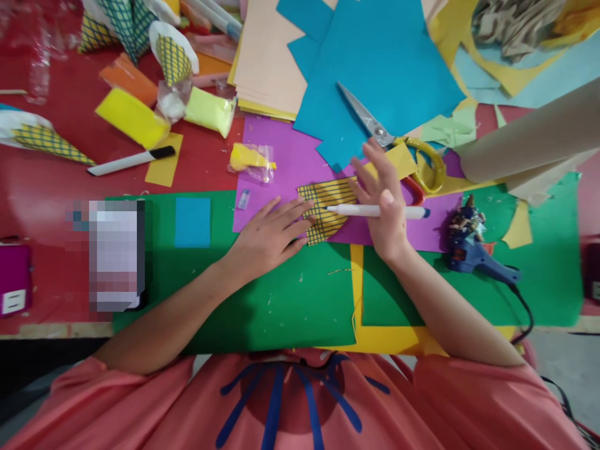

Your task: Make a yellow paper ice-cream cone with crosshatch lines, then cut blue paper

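Note:
Flat on the table, my left hand (272, 237) lies with its fingers stretched out, fingertips on the left edge of a yellow paper piece (330, 219). Dark lines cross that paper, forming a grid on its left side and stripes toward the right. A white marker (354, 210) is held in my right hand (387, 215), its tip over the paper and its dark blue end pointing right. The other fingers of that hand are raised and spread. Beyond them lie scissors (375, 128) with yellow and red handles. Purple paper (262, 134) is underneath.
A blue glue gun (473, 253) with a cord lies to the right, near a large paper roll (534, 128). Blue sheets (375, 50) are stacked at the back. Clay packets (134, 119), a black-capped marker (131, 161) and paper cones (54, 140) spread across the left.

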Demonstrator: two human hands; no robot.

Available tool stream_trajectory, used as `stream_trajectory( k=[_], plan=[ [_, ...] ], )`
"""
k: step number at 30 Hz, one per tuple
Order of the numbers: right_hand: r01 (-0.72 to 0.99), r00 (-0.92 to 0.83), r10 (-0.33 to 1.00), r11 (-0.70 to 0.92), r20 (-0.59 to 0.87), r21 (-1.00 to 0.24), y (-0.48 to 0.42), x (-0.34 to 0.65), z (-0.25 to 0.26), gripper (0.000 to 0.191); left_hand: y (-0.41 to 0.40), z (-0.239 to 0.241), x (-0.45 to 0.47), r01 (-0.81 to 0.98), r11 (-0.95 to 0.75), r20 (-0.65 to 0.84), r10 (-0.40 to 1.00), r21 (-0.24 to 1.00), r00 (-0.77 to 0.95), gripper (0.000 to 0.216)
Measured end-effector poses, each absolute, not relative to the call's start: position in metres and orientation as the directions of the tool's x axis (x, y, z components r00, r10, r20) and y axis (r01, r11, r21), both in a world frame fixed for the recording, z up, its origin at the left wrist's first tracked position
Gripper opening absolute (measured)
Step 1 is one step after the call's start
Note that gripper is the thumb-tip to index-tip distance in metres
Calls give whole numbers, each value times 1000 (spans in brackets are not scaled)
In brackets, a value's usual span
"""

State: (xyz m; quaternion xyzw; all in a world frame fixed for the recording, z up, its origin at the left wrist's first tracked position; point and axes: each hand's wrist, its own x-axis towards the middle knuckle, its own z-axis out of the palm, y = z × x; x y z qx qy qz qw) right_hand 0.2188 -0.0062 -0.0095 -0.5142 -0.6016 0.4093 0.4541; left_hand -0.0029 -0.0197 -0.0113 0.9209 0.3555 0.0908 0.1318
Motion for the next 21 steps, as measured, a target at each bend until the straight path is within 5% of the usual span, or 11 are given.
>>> stream_trajectory(
  k=[4,8,11,21],
  plan=[
    [86,40,983,174,178,-981,-4,221,-11,58,-18,-10,-4,608,-733,112,662,306,741,28],
    [-30,-13,995,94,95,-995,-7,220,-9,34,-18,-10,-5,573,-751,166,643,329,747,26],
    [-26,-51,994,99,100,-995,-10,215,-4,17,-19,-12,-5,582,-753,171,645,308,745,30],
    [182,-198,980,53,17,-982,1,208,-9,19,-19,-12,-4,572,-761,168,635,307,754,27]
  ],
)
